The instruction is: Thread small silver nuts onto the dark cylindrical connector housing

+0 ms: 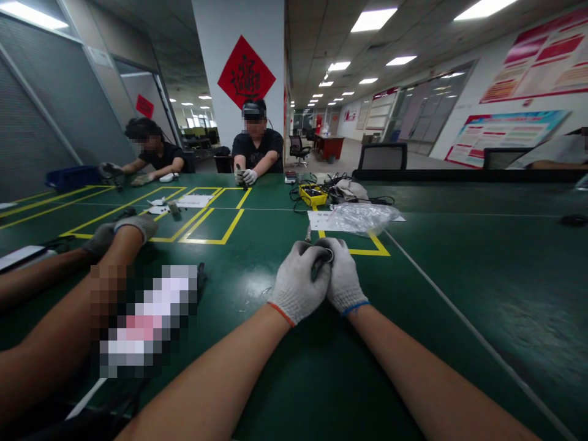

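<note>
My left hand point(301, 278), in a white knit glove with an orange cuff, is closed in front of me above the green table. Against it, my right hand point(342, 275), in a matching glove with a blue cuff, is closed too. Between them they grip a small dark round part with a shiny metal ring point(329, 255); the fingers cover most of it, so its kind does not show. Just beyond my left fingers a narrow silvery piece point(308, 233) sticks up; whether it belongs to the held part, I cannot tell.
Ahead lie a clear plastic bag point(365, 217), a white paper sheet point(320, 220), a yellow box point(313, 195) and tangled cables. Yellow tape marks rectangles on the table point(248, 343). At left are a co-worker's gloved hands point(138, 226) and a blurred-out phone-like slab point(151, 318). Two people sit across.
</note>
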`<state>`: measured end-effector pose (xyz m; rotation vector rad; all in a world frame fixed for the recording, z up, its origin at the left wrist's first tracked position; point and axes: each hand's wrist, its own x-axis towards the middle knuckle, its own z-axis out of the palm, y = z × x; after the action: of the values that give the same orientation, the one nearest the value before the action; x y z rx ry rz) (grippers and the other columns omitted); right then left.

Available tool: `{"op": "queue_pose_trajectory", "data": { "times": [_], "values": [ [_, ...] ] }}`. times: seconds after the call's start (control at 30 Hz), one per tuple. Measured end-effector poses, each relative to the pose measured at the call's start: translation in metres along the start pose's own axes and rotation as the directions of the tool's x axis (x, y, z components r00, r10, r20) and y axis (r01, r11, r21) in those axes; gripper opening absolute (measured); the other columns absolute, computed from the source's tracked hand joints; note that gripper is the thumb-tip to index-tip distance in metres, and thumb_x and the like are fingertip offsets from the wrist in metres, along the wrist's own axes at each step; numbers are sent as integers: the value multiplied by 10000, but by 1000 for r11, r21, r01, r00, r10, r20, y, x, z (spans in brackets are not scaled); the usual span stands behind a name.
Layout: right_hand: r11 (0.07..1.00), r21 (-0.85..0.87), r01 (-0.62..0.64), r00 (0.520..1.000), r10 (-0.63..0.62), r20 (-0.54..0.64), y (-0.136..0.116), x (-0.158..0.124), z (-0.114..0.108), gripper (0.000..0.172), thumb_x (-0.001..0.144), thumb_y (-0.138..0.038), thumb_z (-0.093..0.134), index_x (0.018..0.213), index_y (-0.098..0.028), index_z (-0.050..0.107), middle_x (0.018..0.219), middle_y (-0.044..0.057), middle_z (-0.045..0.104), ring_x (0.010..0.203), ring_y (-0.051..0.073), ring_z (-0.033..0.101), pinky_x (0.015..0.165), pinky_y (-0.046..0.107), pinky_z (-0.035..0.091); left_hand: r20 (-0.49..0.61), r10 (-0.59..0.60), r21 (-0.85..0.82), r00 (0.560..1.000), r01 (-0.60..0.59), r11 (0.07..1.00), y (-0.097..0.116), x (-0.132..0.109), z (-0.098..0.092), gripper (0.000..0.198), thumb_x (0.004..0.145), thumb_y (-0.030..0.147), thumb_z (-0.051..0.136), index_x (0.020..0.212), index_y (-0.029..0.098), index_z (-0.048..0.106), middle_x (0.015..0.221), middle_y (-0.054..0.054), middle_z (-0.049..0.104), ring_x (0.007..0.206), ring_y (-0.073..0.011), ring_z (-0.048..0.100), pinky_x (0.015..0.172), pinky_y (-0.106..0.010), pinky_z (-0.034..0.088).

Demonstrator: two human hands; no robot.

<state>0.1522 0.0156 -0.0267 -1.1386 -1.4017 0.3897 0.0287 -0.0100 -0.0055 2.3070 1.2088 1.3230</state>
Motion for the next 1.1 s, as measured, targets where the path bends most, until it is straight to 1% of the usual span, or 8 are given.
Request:
{"op": "queue_pose_trajectory", "data": {
  "times": [0.17, 0.33, 0.4, 0.53, 0.63, 0.77, 0.93, 1.1],
  "values": [
    [1000, -22, -2, 1000, 2, -3, 2, 0, 0, 185, 806, -250, 526, 870, -249, 700, 926, 50, 597, 860, 235, 588, 790, 369, 525, 22, 23, 105, 999, -26, 994, 3, 1, -3, 205, 919, 250, 602, 1097, 214, 696, 1068, -90, 606, 940, -230, 645, 837, -370, 581],
    [996, -85, 14, 1000, -15, -10, 4, 0, -1, 216, 805, -245, 519, 918, -243, 703, 957, 67, 600, 872, 251, 596, 797, 392, 519, 44, 29, 152, 999, -35, 988, 5, 1, -4, 220, 929, 253, 600, 1127, 212, 685, 1094, -100, 615, 1007, -245, 632, 880, -385, 577],
    [993, -116, 15, 1000, -16, -7, 3, 0, -1, 218, 808, -251, 519, 928, -242, 702, 957, 72, 599, 865, 253, 596, 788, 392, 513, 26, 20, 174, 999, -24, 984, 5, 1, -4, 212, 919, 250, 614, 1111, 212, 696, 1105, -105, 613, 1026, -257, 621, 888, -400, 574],
    [984, -179, -3, 1000, 6, 18, 0, -1, -2, 246, 810, -243, 507, 956, -235, 705, 977, 78, 612, 864, 252, 603, 789, 385, 512, -52, 1, 214, 999, 10, 977, 6, 0, -3, 174, 879, 249, 661, 1035, 216, 730, 1139, -107, 593, 1073, -276, 591, 916, -428, 563],
    [983, -184, 5, 999, 1, 32, 2, -1, -2, 284, 810, -238, 504, 1011, -229, 705, 1016, 82, 636, 889, 251, 618, 801, 382, 523, -58, -10, 199, 998, 21, 980, 6, 0, -2, 164, 856, 239, 678, 1006, 212, 740, 1139, -107, 589, 1083, -274, 589, 930, -424, 560],
    [990, -136, 25, 999, -21, 31, 7, -1, 0, 316, 819, -237, 489, 1058, -232, 696, 1041, 81, 663, 947, 257, 634, 835, 385, 532, -60, -48, 158, 997, 57, 986, 6, -1, -1, 194, 853, 241, 678, 1033, 216, 742, 1136, -105, 588, 1082, -266, 600, 931, -408, 562],
    [989, -146, 28, 999, -26, 19, 9, -1, 1, 322, 812, -245, 507, 1071, -228, 698, 1030, 84, 662, 921, 260, 639, 818, 389, 531, -65, -54, 185, 996, 65, 980, 7, -2, -1, 218, 858, 244, 669, 1062, 222, 741, 1145, -109, 590, 1082, -272, 602, 920, -414, 567],
    [993, -120, -15, 999, 19, 34, 10, -2, 1, 355, 816, -253, 489, 1103, -230, 696, 1063, 87, 670, 926, 260, 647, 827, 402, 533, -78, -59, 171, 995, 72, 983, 7, -3, 0, 187, 867, 233, 658, 1031, 214, 745, 1125, -106, 603, 1074, -266, 611, 923, -412, 565]
  ]
}}
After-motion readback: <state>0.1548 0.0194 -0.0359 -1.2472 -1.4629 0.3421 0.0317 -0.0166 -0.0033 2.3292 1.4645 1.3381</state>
